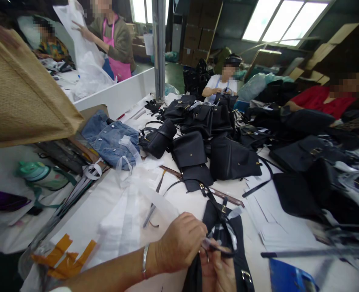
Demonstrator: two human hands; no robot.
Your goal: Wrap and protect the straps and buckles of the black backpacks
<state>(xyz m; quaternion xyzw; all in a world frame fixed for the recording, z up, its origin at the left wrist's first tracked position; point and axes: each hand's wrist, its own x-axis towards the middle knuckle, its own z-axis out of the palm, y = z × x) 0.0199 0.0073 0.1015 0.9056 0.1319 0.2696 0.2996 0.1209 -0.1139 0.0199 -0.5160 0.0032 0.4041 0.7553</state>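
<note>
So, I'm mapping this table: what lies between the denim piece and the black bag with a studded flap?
In the head view, a small black bag lies between the denim piece and studded bag.

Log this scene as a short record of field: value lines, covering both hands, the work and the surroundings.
Left hand: fingers curled beside the right hand, exact grip hidden
Left wrist: silver bracelet
Right hand: thumb and fingers at a black strap
Beneath hands: black bag with gold-coloured buckles
Ahead: more black bags; denim item to their left
Right side: white sheets; blue object, partly cut off
Left side: orange pieces; green-lidded bottle
Background: person in pink apron handling white material
</note>
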